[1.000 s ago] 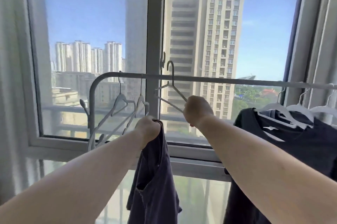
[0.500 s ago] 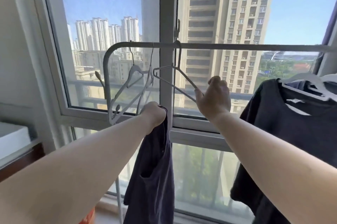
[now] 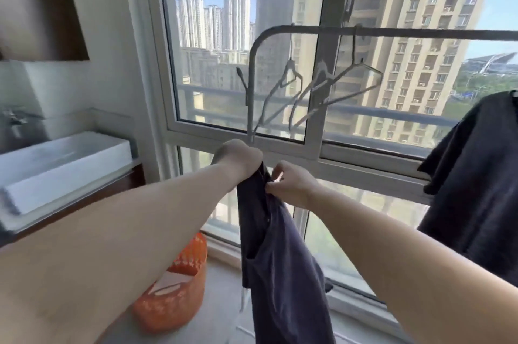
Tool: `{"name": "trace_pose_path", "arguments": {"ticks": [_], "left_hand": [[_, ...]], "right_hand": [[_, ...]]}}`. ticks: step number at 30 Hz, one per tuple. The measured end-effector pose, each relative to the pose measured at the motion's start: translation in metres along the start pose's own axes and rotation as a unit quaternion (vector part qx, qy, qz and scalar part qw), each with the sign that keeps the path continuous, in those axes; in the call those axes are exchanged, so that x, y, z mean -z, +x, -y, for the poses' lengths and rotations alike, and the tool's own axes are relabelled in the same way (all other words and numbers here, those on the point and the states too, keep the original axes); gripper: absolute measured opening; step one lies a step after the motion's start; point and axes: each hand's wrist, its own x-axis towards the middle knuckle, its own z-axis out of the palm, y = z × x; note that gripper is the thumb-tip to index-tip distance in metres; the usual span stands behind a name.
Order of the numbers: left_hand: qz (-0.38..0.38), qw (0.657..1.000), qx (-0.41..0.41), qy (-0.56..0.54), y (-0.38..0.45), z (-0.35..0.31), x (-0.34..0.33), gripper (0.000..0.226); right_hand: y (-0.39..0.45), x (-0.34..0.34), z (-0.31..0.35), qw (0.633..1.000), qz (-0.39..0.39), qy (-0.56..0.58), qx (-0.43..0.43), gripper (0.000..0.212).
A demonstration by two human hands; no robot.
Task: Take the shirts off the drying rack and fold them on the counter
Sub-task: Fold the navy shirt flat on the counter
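**Freshly unhung: a limp shirt held at its top edge**

Now we hold the dark shirt [image 3: 280, 254] in front of the window, clear of the drying rack [image 3: 364, 32], where three bare hangers [image 3: 322, 91] dangle near the rail's bent end. Our left hand [image 3: 238, 158] is fisted round a bunch of cloth at the top; the right hand [image 3: 291, 184] pinches the fabric just beside it, fingertips pressed together on the edge. The garment hangs straight down in loose folds, so we judge it light, soft and wholly without stiffness: it will sag wherever it is unsupported. For folding, we would take it by the shoulder seams, hands apart, to let it drop flat. A second dark shirt [image 3: 476, 175] hangs at the right. At left stands a white sink [image 3: 56, 158] on its counter [image 3: 78, 195]; an orange basket [image 3: 176, 287] sits on the floor.
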Motion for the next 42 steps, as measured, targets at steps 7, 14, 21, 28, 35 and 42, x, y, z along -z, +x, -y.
{"name": "trace_pose_path", "arguments": {"ticks": [7, 14, 21, 28, 35, 42], "left_hand": [[-0.056, 0.995, -0.002, 0.078, -0.016, 0.097, 0.129, 0.032], [-0.156, 0.979, 0.004, 0.129, -0.032, 0.172, 0.252, 0.015], [-0.309, 0.928, 0.100, 0.185, -0.035, 0.250, 0.374, 0.027], [-0.336, 0.905, 0.162, 0.204, -0.041, 0.304, 0.473, 0.023], [-0.315, 0.922, 0.154, 0.162, -0.007, 0.324, 0.541, 0.034], [-0.237, 0.945, 0.191, 0.121, 0.028, 0.331, 0.572, 0.077]], "right_hand": [[-0.019, -0.101, 0.132, 0.996, 0.019, -0.013, 0.090, 0.020], [-0.013, -0.178, 0.198, 0.979, 0.131, -0.153, 0.040, 0.021], [0.027, -0.220, 0.258, 0.978, 0.113, -0.156, 0.076, 0.018], [0.081, -0.266, 0.363, 0.983, 0.128, 0.099, 0.089, 0.021], [0.150, -0.296, 0.448, 0.942, 0.235, 0.207, 0.121, 0.021], [0.217, -0.329, 0.490, 0.901, 0.342, 0.217, 0.154, 0.011]]}}
